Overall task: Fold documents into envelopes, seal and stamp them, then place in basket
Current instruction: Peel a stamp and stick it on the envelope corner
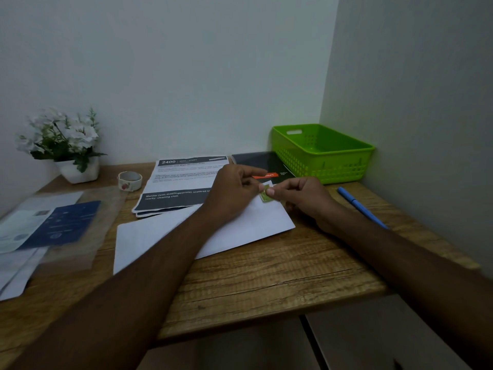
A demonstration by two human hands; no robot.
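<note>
this looks like the stamp step. the left hand (234, 193) and right hand (301, 197) both grip the small green stamp (265, 196) with pinched fingers, at the far right corner of the white envelope (261, 222). the envelope lies flat on the worktop (266, 276), long side running from near left to far right. next, i think: press the stamp flat, gently, so it sits straight.
</note>
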